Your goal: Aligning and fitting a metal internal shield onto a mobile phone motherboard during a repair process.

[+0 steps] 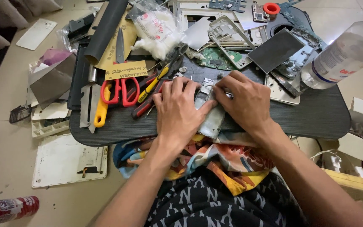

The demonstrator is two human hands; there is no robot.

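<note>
Two hands, the left hand [177, 111] and the right hand [242, 101], at the centre; one pair of red scissors [120, 90] left of them; one clear plastic bottle [345, 56] at upper right; one red can [7, 210] at lower left; one dark tray table [316, 117]

clear plastic bag [156, 27] with red print at desk's far edge, tan handwritten label [127, 69] above scissors

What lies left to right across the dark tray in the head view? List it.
Yellow-handled knife → red scissors → left hand → metal phone frame → right hand → clear plastic bottle.
</note>
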